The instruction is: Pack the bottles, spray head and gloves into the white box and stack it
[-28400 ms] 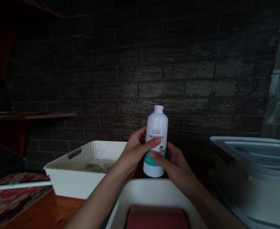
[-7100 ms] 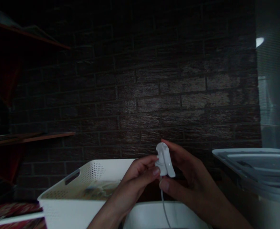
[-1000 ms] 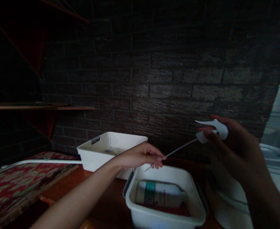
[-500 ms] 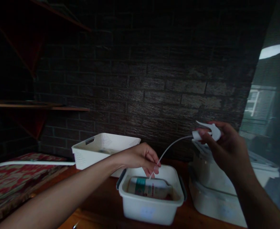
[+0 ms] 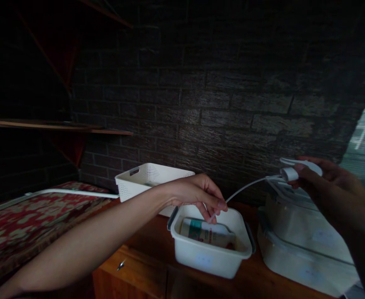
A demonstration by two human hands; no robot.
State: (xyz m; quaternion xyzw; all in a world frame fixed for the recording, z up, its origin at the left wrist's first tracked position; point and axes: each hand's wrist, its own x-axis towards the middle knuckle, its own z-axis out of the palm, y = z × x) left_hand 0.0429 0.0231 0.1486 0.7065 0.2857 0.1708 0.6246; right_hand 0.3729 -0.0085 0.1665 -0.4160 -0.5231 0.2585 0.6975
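Observation:
In my right hand (image 5: 333,185), fingers closed around it, is a white trigger spray head (image 5: 289,173) with a long lever and a round collar. From that collar a thin clear dip tube (image 5: 244,188) bends down to the left. My left hand (image 5: 203,194) pinches the tube near its lower end, just above a small white tub (image 5: 209,258) with dark grey handles. Inside the tub a white bottle (image 5: 206,233) with a teal and red label lies on its side. The tube's tip pokes out below my left fingertips, over the bottle.
Behind my left wrist stands a white perforated basket (image 5: 128,192). Two lidded pale boxes (image 5: 303,257) are stacked at the right. A wooden cabinet (image 5: 145,270) carries the tub. Left are a red patterned cloth (image 5: 45,211), a white rail (image 5: 79,192) and a wall shelf (image 5: 101,131).
The view has turned left, so things sit further right. My right hand has drawn the spray head further from the tub, and the lever now points more to the left. Both hands keep their hold.

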